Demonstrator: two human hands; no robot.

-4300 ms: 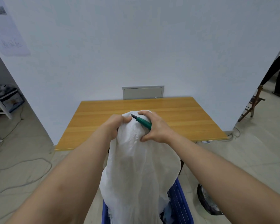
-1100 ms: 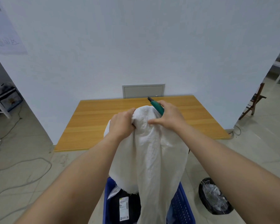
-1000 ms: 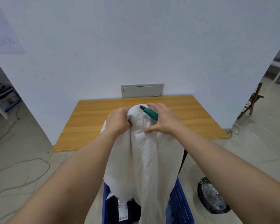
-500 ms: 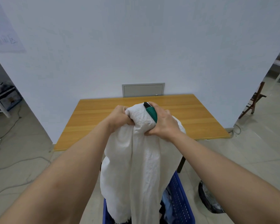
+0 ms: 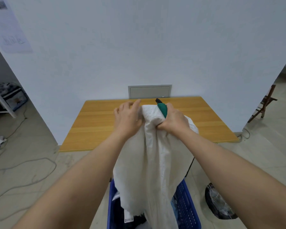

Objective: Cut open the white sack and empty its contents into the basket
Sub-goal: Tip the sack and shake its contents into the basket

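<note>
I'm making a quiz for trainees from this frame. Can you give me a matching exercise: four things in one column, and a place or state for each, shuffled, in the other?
Things:
1. sack
2. basket
3. left hand
4. knife

Places or states:
A. fingers spread, loose beside the sack's top
B. held in the right hand together with the sack
C. hanging upside down from a fist
D. on the floor, under the sack's open end

Pairs: 1-C, 2-D, 3-A, 4-B

Left hand (image 5: pixel 128 119) loose, right hand (image 5: pixel 173 119) clenched
</note>
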